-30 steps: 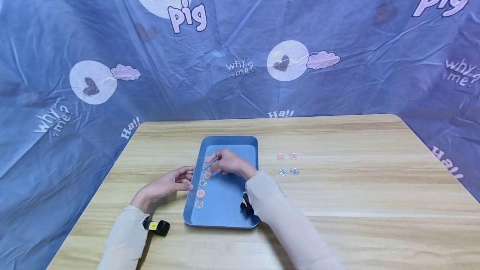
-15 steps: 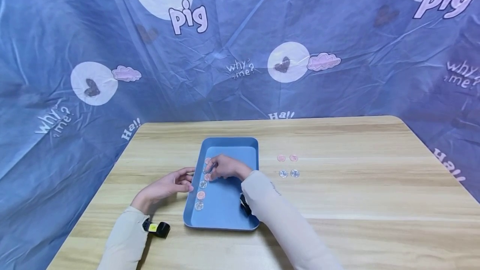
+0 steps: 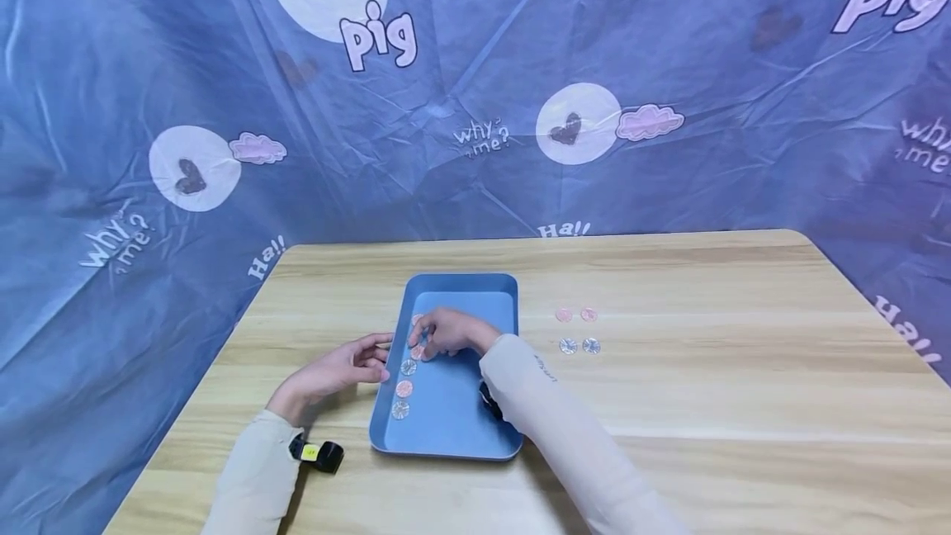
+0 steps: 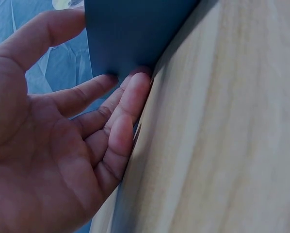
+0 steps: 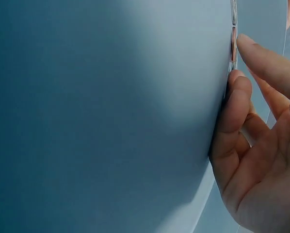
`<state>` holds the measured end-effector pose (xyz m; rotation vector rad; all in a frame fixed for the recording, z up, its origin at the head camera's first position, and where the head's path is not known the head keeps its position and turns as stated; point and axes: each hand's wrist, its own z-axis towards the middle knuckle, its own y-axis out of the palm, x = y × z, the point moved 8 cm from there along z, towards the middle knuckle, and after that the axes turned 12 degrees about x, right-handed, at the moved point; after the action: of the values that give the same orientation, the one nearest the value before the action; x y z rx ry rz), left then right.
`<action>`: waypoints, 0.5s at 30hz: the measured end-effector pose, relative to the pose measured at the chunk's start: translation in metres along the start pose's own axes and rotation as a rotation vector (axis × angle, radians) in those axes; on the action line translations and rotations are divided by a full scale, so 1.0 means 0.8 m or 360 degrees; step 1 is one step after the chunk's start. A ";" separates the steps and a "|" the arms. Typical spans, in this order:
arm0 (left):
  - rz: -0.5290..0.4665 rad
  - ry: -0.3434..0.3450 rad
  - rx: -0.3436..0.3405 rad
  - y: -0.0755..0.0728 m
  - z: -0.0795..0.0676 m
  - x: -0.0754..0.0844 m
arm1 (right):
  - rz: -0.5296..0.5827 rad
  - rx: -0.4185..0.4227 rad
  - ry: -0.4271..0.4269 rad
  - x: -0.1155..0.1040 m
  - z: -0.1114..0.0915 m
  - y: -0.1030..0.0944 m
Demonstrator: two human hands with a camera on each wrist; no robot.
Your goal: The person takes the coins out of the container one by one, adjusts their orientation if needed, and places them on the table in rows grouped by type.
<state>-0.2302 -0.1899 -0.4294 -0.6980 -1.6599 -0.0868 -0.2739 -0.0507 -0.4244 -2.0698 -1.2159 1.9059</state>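
Note:
A blue tray lies on the wooden table. Along its left inner side runs a column of alternating pink and silver coins; a pink coin and a silver coin are nearest me. My right hand reaches into the tray, its fingertips down at the upper coins and partly hiding them. In the right wrist view the fingertips touch the row beside a copper-coloured coin seen edge-on. My left hand stays at the tray's left side, relaxed fingers resting against the outer wall.
To the right of the tray lie two pink coins above two silver coins on the table. A blue printed cloth hangs behind the table's far edge.
My right hand has come down a little from the top of the column, and the uppermost pink coin has come into view. My left hand keeps its place at the tray.

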 end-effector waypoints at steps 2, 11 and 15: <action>-0.0003 -0.0003 -0.0004 0.001 0.001 0.001 | -0.0024 -0.0006 -0.0010 0.000 0.000 -0.001; -0.0006 0.0009 -0.0027 0.004 -0.001 0.002 | -0.0062 -0.0015 -0.0004 0.001 0.000 0.001; -0.0015 0.0004 -0.0024 0.004 -0.002 0.000 | -0.0068 -0.0015 -0.0022 0.001 0.001 0.002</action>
<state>-0.2274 -0.1877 -0.4303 -0.7016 -1.6616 -0.1070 -0.2737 -0.0514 -0.4262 -2.0213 -1.2641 1.9029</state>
